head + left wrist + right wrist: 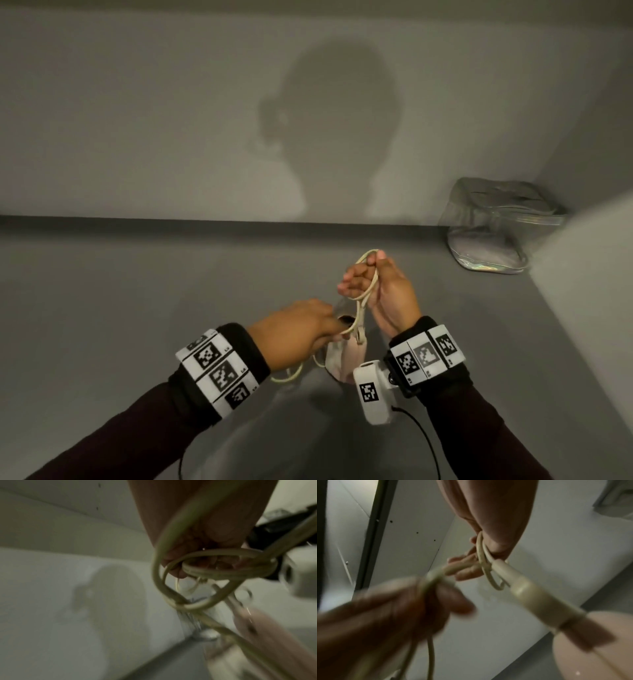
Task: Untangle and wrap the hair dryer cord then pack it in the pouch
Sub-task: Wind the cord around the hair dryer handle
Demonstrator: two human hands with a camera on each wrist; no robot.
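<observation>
A pale pink hair dryer (337, 359) hangs between my wrists above the grey surface, its body also showing in the right wrist view (590, 649). Its cream cord (363, 301) rises in loops from the dryer's strain relief (527, 593). My right hand (380, 291) is raised and pinches the top of the loops between thumb and fingers. My left hand (301, 329) grips the cord lower down, beside the dryer. More cord (291, 375) dangles below my left wrist. The cord loops (214, 566) cross under my left fingers in the left wrist view. The clear pouch (496, 226) stands at the back right corner.
A grey wall (171, 120) rises behind the grey surface (137, 291), and a side wall (589, 291) closes the right. A black cable (424, 442) runs from the white wrist camera (371, 390) on my right wrist.
</observation>
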